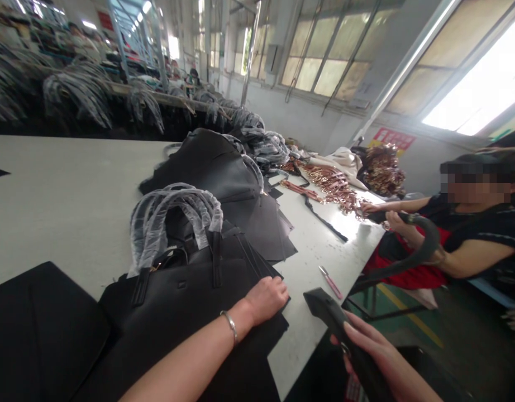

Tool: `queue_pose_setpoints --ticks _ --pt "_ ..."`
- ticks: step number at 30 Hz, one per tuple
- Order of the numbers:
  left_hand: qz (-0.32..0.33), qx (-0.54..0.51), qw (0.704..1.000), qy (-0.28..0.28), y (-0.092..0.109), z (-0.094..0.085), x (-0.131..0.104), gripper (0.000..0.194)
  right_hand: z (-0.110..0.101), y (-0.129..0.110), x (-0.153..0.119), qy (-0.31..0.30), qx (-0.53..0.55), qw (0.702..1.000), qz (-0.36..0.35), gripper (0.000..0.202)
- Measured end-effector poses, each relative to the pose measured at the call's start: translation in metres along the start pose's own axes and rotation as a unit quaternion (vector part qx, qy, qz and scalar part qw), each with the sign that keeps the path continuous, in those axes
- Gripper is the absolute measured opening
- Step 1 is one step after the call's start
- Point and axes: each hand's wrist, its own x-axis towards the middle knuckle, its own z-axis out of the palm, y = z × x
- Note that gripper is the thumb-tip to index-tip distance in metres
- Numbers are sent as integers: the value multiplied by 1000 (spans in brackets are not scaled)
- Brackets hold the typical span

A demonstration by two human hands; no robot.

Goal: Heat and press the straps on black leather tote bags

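Observation:
My left hand (269, 298), with a silver bangle at the wrist, rests with curled fingers on the right edge of a stack of black leather bag pieces (190, 312). It appears to pinch that edge. Plastic-wrapped handles (173, 209) stand up from the top piece. At the lower right, my right hand (366, 346) is wrapped round a black tool (335, 315) with a broad flat tip, held beside the table's edge. Pink-handled snips (332, 283) lie on the table between the stack and the black tool.
More black pieces (207, 156) are piled behind on the white table (73, 206), and a dark panel (43, 324) lies at the left. Brown straps with metal fittings (333, 181) lie at the back right. A person (483, 223) sits at the right, holding a black hose.

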Motion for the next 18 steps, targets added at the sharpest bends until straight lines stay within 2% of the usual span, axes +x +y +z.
queue_pose_setpoints --ticks 3,7,13,18 --pt "17 -5 1000 -10 -5 1 14 12 -4 12 -2 36 18 999 17 77" --pt "55 -8 998 -23 -12 -1 26 15 -5 21 -5 45 26 998 31 81" --pt "110 16 994 -23 -14 -2 29 17 -5 29 -9 53 46 997 27 81" --pt "123 41 991 -13 -14 1 28 18 -5 35 -10 48 57 997 26 85"
